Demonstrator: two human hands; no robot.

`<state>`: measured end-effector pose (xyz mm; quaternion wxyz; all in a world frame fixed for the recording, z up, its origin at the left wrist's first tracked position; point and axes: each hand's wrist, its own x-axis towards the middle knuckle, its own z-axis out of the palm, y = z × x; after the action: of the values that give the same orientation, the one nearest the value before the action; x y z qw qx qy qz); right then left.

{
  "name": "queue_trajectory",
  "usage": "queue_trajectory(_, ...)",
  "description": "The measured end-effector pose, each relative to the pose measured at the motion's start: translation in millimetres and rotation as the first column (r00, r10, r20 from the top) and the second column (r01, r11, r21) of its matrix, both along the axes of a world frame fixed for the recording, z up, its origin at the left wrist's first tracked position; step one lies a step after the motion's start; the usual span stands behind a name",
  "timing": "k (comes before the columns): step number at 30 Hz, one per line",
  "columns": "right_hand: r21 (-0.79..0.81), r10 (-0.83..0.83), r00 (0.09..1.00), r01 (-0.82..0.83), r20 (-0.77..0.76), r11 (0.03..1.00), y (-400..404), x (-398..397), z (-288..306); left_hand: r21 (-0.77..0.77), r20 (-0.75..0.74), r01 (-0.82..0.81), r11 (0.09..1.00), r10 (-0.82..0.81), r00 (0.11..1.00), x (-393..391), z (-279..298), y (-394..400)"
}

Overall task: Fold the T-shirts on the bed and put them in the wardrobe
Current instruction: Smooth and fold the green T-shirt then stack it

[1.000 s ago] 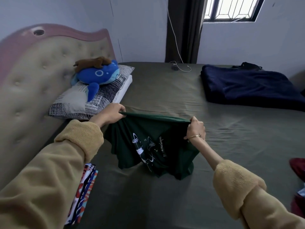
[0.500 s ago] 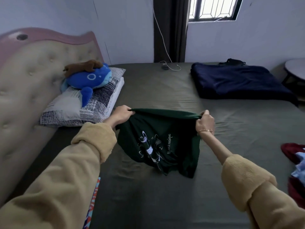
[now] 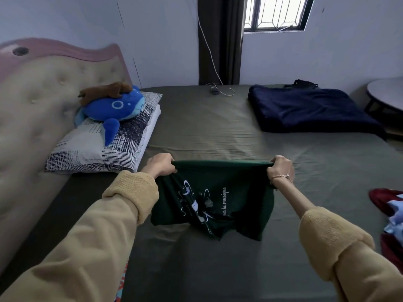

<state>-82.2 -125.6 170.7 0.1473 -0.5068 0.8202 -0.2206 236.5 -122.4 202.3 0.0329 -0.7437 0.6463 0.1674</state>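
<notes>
A dark green cotton T-shirt (image 3: 237, 192) carries a white line drawing and white cursive lettering. The flat bed sheet (image 3: 207, 131) is a dull olive grey-green. Both fleecy jacket sleeves (image 3: 333, 234) are mustard yellow. A thin bracelet (image 3: 281, 176) on the right wrist is gold-coloured. The rectangular pillow (image 3: 91, 153) has a white case with navy cross-hatched patches. On it, a whale-shaped plush toy (image 3: 115, 106) is bright blue with a paler blue belly, under a brown plush toy (image 3: 104, 91). The folded thick blanket (image 3: 309, 110) is navy. The padded headboard (image 3: 32, 101) is beige with a pink rim. Crumpled clothes (image 3: 390, 205) at the right edge are dark red and pale blue.
</notes>
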Motion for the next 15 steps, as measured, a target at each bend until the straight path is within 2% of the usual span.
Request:
queue_trajectory(9,-0.005,-0.042,0.998,0.042,0.048,0.999,-17,-8,-4,-0.172,-0.140,-0.073,0.982,0.049,0.989,-8,5,-23)
queue_trajectory(12,0.002,-0.049,0.998,0.049,0.044,0.999,-20,-9,-6,-0.157,-0.103,-0.048,0.986,0.031,0.994,-10,0,-29)
queue_trajectory(15,0.075,-0.055,0.998,0.053,0.024,0.996,-19,-12,-5,-0.122,-0.035,-0.047,0.991,0.043,0.998,-12,-11,-32)
